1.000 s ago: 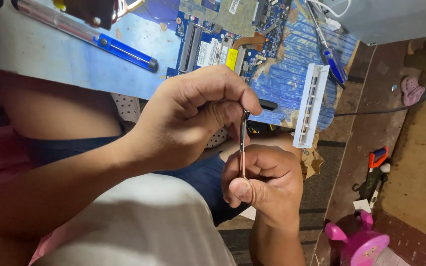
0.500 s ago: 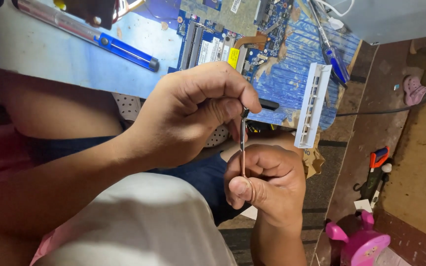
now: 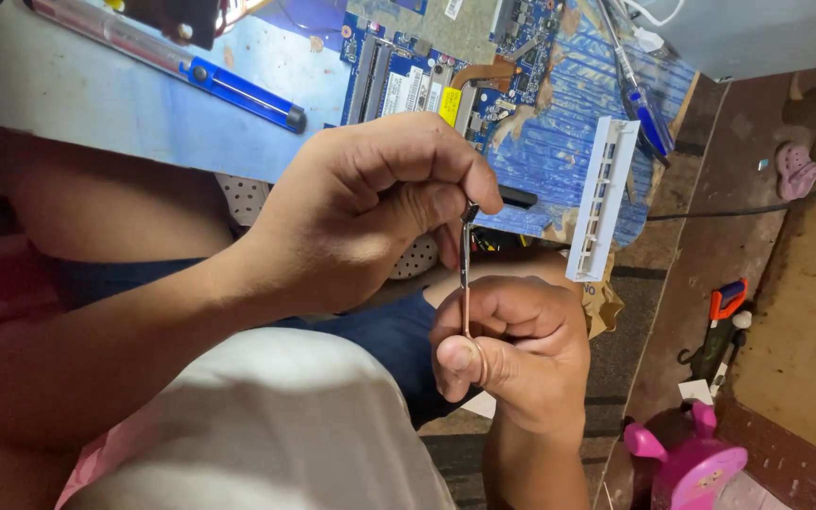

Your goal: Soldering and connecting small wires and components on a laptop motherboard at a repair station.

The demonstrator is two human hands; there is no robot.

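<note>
The left hand pinches the upper end of a thin, straight metal rod between thumb and curled fingers, while the right hand, just below it, is clenched around the rod's lower end, thumb pressed against the forefinger. The rod stands nearly upright between the two hands, held in the air over the person's lap, off the near edge of the light blue worktable. Beneath the left forearm lie a white cloth and dark blue shorts. Beyond the hands, on the worktable near its front edge, sits a blue laptop circuit board with a copper heat pipe, lying partly on a worn blue ribbed mat. A white slotted plastic strip leans at the mat's right edge. A blue-handled pen-like tool lies towards the worktable's left side, and a blue-handled screwdriver rests near the mat's far right corner. On the floor to the right are a pink plastic container and a small orange-and-black tool.
</note>
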